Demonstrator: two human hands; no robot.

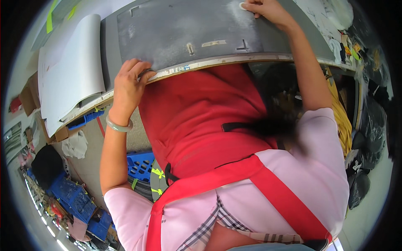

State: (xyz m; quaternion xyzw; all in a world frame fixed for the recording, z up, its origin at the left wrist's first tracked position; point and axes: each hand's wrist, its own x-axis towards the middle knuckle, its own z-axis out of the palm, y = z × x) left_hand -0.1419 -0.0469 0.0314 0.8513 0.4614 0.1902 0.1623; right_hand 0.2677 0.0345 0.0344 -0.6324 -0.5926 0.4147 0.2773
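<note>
A dark grey sheet of material (180, 29) lies flat on a grey table (109, 54), with pale chalk marks on it. My left hand (130, 81) grips the sheet's near edge at the table's front, fingers curled over it; a pale green bangle (118, 125) sits on that wrist. My right hand (266, 9) is stretched out to the far side of the sheet and pinches a small white piece of chalk (243, 6) against the surface. A red apron (201, 121) and pink sleeves fill the lower part of the view.
A stack of white sheets (69, 71) lies on the table's left side. Blue plastic crates (75, 196) and cardboard boxes (29, 98) stand on the floor at the left. Yellow strips (341, 125) and black bags (368, 138) crowd the right.
</note>
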